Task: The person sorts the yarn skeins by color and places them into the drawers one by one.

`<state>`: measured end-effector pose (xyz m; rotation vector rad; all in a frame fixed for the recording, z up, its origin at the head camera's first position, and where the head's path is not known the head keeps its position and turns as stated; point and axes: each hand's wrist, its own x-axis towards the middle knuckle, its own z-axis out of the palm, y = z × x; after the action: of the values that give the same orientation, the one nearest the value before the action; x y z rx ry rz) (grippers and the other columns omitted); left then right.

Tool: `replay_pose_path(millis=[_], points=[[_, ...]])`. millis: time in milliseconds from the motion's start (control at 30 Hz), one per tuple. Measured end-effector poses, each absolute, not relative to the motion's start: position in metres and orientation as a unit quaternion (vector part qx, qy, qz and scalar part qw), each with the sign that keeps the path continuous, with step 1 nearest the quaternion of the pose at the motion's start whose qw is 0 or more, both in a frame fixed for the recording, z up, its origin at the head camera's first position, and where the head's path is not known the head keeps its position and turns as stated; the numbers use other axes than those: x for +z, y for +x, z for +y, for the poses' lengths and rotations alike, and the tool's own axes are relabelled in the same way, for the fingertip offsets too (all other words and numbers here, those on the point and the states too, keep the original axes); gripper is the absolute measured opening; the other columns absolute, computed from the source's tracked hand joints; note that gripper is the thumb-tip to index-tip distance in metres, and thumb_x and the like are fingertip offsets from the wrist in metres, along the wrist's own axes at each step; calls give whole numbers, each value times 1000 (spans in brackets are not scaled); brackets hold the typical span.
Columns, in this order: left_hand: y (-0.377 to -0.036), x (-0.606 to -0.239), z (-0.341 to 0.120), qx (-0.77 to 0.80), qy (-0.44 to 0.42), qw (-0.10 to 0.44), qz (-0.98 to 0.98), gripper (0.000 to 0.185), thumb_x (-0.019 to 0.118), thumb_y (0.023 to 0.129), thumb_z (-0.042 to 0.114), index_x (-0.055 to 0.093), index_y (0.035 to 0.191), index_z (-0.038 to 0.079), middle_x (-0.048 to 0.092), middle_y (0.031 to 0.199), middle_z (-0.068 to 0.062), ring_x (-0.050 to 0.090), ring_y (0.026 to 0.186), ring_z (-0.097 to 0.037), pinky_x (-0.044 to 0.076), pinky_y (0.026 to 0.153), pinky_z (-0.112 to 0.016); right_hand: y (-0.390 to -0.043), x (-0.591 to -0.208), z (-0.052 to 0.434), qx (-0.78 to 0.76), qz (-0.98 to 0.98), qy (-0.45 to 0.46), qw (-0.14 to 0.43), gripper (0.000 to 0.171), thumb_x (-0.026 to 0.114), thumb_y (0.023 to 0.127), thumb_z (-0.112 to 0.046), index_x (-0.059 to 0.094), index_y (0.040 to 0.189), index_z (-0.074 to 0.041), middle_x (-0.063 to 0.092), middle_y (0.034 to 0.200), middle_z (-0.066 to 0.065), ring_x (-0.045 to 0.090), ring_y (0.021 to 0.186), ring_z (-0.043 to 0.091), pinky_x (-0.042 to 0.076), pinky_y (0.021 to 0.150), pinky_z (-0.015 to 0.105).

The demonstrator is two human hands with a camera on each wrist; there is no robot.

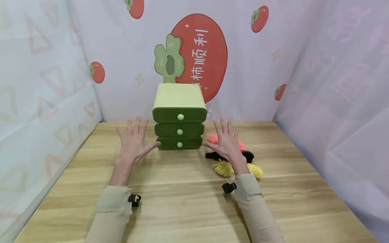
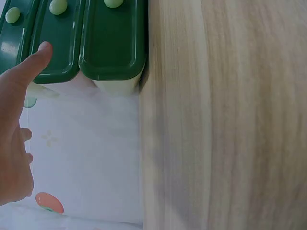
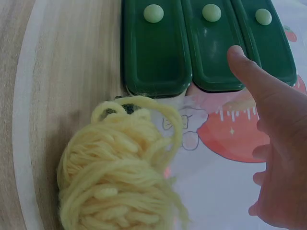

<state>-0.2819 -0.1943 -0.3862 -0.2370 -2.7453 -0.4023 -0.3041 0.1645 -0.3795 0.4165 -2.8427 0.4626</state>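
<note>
Cloth backdrop (image 1: pixel 258 60) hangs behind and to both sides, pale and printed with small persimmons; its largest print is a big red persimmon (image 1: pixel 202 54) with a green leaf, carrying the white characters 柿柿顺利, of which the first is partly hidden behind the drawers. Below it spreads the light wooden tabletop (image 1: pixel 188 202). At the back centre of the tabletop stands a small chest of three drawers (image 1: pixel 179 116), pale green on top with dark green fronts stacked one above another, all pushed in, each with a round pale green knob.

Both forearms in beige sleeves reach forward, each with a small black clip at the cuff. The left hand (image 1: pixel 133 143) hovers just left of the chest, fingers spread and straight, holding nothing; its thumb tip lies at the left end of the bottom drawer, though contact cannot be told. The right hand (image 1: pixel 226 141) mirrors it just right of the chest, fingers spread and straight, empty, thumb pointing at the bottom drawer's right end.

Under and beside the right hand lie three yarn bundles close together on the tabletop: yellow yarn (image 1: pixel 226 168) nearest the person, black yarn (image 1: pixel 247 156) behind it, and pink yarn (image 1: pixel 213 138) nearest the chest.
</note>
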Motion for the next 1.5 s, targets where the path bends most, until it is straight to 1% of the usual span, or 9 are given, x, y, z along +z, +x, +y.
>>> replay_pose_path(millis=[167, 300, 400, 500, 733, 933, 1133, 1300, 1500], points=[[-284, -384, -193, -147, -72, 216, -963, 100, 62, 90, 58, 4, 161, 20, 8, 166, -21, -1, 151, -49, -15, 107, -78, -306, -376, 163, 151, -970, 141, 128, 105, 63, 84, -68, 12, 161, -20, 4, 168, 12, -7, 154, 37, 0, 117, 71], [-286, -377, -193, -147, -63, 247, -956, 99, 64, 89, 56, 7, 161, 20, 13, 165, -21, 5, 151, -48, -12, 108, -78, -308, -370, 159, 157, -967, 150, 134, 104, 62, 84, -70, 11, 161, -24, 5, 168, 10, -7, 155, 35, -1, 118, 69], [-286, -374, -193, -161, -63, 247, -953, 98, 66, 89, 54, 7, 161, 21, 12, 165, -19, 5, 151, -47, -12, 108, -78, -308, -368, 156, 165, -965, 154, 130, 103, 61, 84, -71, 10, 161, -26, 4, 169, 8, -7, 155, 34, -4, 119, 68], [-287, -372, -193, -180, -68, 245, -950, 98, 68, 90, 49, 6, 161, 22, 10, 166, -18, 4, 152, -46, -10, 110, -77, -308, -369, 154, 167, -965, 155, 132, 101, 61, 84, -70, 11, 161, -27, 7, 168, 8, -6, 155, 34, -2, 119, 68], [-288, -373, -191, -207, -73, 259, -941, 96, 71, 90, 41, 9, 161, 21, 13, 165, -18, 12, 150, -47, -3, 112, -77, -307, -370, 154, 178, -956, 167, 166, 94, 66, 85, -62, 23, 159, -21, 23, 164, 11, 10, 154, 36, 7, 119, 68], [-287, -373, -189, -222, -78, 263, -936, 94, 72, 90, 36, 12, 160, 20, 16, 165, -17, 16, 149, -45, 2, 114, -75, -306, -371, 155, 183, -950, 170, 187, 90, 68, 87, -57, 28, 158, -20, 31, 161, 10, 21, 151, 36, 13, 119, 65], [-287, -373, -188, -230, -86, 271, -931, 92, 74, 89, 33, 16, 160, 17, 19, 165, -16, 21, 148, -44, 5, 115, -74, -305, -374, 152, 194, -930, 188, 249, 83, 73, 86, -50, 39, 153, -16, 45, 152, 12, 39, 141, 35, 27, 116, 60], [-286, -375, -187, -244, -93, 272, -926, 91, 74, 90, 30, 17, 160, 17, 22, 164, -14, 25, 148, -41, 9, 116, -72, -303, -373, 148, 201, -916, 198, 283, 77, 72, 87, -50, 43, 151, -17, 52, 143, 11, 48, 132, 34, 34, 111, 57], [-286, -373, -184, -259, -108, 288, -915, 90, 75, 88, 24, 19, 159, 16, 25, 163, -13, 29, 147, -39, 13, 117, -69, -304, -367, 143, 201, -890, 230, 339, 70, 75, 86, -44, 51, 145, -17, 61, 127, 12, 58, 113, 34, 46, 97, 53]])
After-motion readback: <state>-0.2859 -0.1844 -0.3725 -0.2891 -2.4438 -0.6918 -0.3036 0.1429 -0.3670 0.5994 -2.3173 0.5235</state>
